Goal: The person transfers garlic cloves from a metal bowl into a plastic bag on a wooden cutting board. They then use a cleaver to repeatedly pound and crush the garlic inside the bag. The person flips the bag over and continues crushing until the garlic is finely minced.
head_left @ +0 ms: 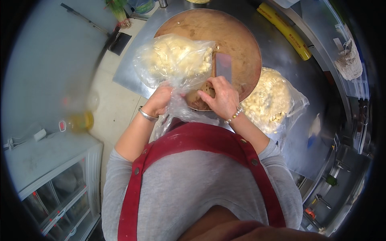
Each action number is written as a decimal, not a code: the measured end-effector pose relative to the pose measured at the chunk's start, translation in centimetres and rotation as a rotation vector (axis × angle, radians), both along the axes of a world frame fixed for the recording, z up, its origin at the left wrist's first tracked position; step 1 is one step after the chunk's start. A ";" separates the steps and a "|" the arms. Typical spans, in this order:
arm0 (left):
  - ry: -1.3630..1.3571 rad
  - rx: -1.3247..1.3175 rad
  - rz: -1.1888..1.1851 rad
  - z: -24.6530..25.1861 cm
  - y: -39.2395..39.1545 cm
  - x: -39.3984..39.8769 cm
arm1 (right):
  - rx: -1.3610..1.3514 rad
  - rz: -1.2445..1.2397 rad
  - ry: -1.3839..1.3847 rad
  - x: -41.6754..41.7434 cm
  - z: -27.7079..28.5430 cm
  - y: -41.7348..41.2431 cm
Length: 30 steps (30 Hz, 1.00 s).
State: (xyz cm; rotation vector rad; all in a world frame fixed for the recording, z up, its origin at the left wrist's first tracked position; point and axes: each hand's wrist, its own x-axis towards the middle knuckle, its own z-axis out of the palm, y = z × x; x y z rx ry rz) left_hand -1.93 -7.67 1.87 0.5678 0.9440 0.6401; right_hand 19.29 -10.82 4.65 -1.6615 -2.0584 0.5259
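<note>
A clear plastic bag full of pale yellow pieces, perhaps peeled garlic [178,57], rests on the left part of a round wooden chopping board [241,45]. My left hand [162,98] grips the gathered neck of this bag, whose loose end hangs towards my red apron [193,135]. My right hand [221,95] is over the board's near edge, thumb and fingers apart, beside the near end of a flat rectangular blade, apparently a cleaver [223,64]. Whether its fingers touch the cleaver is unclear. A second clear bag of similar pieces [265,96] lies right of the board.
The board stands on a metal table [274,51]. A yellow roll with printing [283,30] lies at the back right. Green onions [119,15] are at the upper left. A glass-fronted cabinet [66,192] and a bottle of yellow liquid [81,121] are at the left.
</note>
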 end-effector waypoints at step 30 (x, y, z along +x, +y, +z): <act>0.941 1.256 -1.003 0.4 6.8 -5.6 | -0.438 -0.163 0.329 -3.5 -3.5 13.8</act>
